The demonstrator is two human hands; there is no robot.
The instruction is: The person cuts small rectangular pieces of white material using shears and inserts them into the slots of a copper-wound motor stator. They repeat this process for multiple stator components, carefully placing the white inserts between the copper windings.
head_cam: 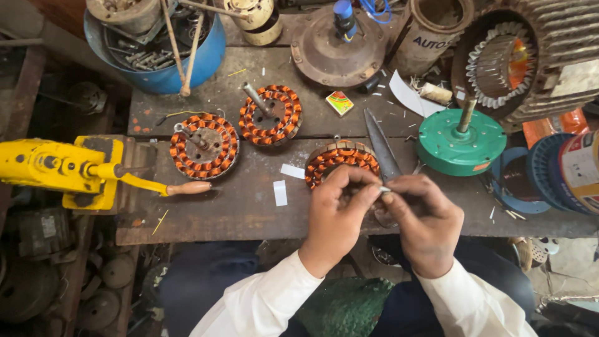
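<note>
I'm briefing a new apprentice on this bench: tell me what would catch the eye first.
Three copper-wound stators stand out: one at left, one behind it, one under the left hand. Both hands pinch a small white piece, the right hand beside it. A green motor cover sits right, a yellow vise far left.

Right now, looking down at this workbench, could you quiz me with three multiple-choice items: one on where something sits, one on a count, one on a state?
1. Where is the green disc with the upright shaft?
A. right part of the bench
B. left edge
C. inside the blue tub

2. How many copper-wound stators lie on the bench?
A. one
B. three
C. six

3. What are the hands doing?
A. resting flat and apart
B. pinching a small white piece together
C. gripping the yellow vise

Answers:
1 A, it sits right of the dark blade.
2 B, one stator at left, one in the middle, one by the hands.
3 B, left hand and right hand meet on a white piece.
</note>
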